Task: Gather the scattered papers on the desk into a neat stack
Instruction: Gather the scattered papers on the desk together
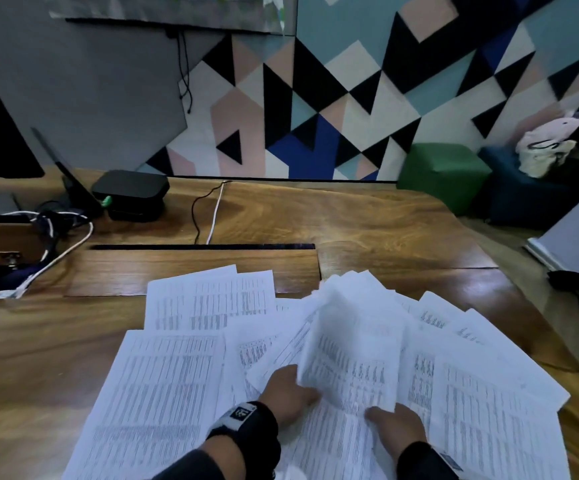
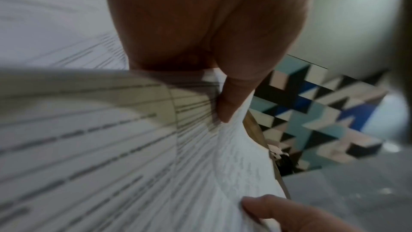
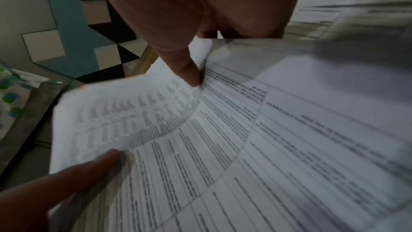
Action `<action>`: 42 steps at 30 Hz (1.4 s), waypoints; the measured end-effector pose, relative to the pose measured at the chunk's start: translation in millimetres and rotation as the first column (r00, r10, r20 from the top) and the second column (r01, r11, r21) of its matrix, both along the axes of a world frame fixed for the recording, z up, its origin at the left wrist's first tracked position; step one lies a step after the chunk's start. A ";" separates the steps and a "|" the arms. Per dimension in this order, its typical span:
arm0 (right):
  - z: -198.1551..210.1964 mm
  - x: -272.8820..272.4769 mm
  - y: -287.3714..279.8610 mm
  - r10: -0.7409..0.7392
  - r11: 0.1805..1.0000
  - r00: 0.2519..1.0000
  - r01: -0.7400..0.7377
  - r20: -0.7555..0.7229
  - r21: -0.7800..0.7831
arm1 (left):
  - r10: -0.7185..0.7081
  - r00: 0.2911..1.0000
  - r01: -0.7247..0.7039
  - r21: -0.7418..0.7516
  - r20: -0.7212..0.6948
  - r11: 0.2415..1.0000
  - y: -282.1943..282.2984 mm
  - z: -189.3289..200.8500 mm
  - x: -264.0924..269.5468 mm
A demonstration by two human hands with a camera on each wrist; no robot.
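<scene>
Both hands gripping lifted sheets, scattered papers, wooden desk, geometric wall

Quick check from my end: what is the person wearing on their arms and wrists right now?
Both arms are in dark sleeves reaching the wrists. The left wrist carries a black strap holding a small grey-white block with a dark printed marking. A dark band with a small blue-white label shows at the right wrist. The left hand and right hand are bare, without gloves.

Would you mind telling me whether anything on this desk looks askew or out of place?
Yes: printed sheets lie fanned at clashing angles across the desk, overlapping unevenly. Both hands, left hand and right hand, hold a raised bundle.
</scene>
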State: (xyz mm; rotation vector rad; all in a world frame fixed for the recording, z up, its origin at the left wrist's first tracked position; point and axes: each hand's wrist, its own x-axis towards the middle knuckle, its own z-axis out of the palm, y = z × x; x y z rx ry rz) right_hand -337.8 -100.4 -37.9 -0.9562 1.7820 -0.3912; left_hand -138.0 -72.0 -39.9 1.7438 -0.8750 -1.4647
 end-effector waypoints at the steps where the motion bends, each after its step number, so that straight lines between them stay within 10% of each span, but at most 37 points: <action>1: -1.8 -1.3 -0.8 0.004 0.999 1.000 -0.004 -0.002 -0.039 | -0.035 0.997 0.037 -0.036 0.076 0.999 -1.8 -1.1 3.5; 7: -7.0 11.6 -5.3 0.016 0.994 0.996 -0.025 -0.082 -0.107 | -0.101 0.690 0.057 0.086 0.717 0.995 -28.5 -10.4 28.8; 14: -10.5 20.4 -13.5 0.078 0.985 0.975 -0.107 -0.207 -0.134 | -0.146 0.793 0.007 0.230 0.592 0.973 -47.8 -9.4 23.6; 18: -13.5 10.2 -20.5 -0.045 0.991 0.997 0.037 -0.064 -0.126 | 0.005 0.940 -0.066 0.169 0.340 0.983 -50.0 -0.4 23.3; 23: -22.4 -7.1 -25.8 -0.296 0.955 0.923 0.278 0.244 0.104 | -0.129 0.984 0.120 0.080 0.124 0.990 -37.5 20.9 20.7; 29: -12.1 -16.4 -34.7 -0.092 0.975 0.956 0.030 0.279 0.219 | -0.248 0.963 0.242 0.065 0.110 0.968 -1.9 14.4 25.9; 34: -10.8 -15.1 -38.9 0.115 0.981 0.987 -0.131 0.113 0.145 | -0.007 0.774 -0.128 0.167 0.634 0.978 37.4 -11.8 92.1; 38: -23.7 -19.2 -37.6 0.164 0.977 0.986 -0.165 0.022 0.136 | 0.205 0.634 -0.547 0.245 0.746 0.801 73.6 -19.2 165.0; 42: -28.9 -13.6 -36.2 0.214 0.967 0.976 -0.208 -0.028 0.149 | 0.174 0.614 -0.605 0.318 0.770 0.730 94.7 -23.2 195.0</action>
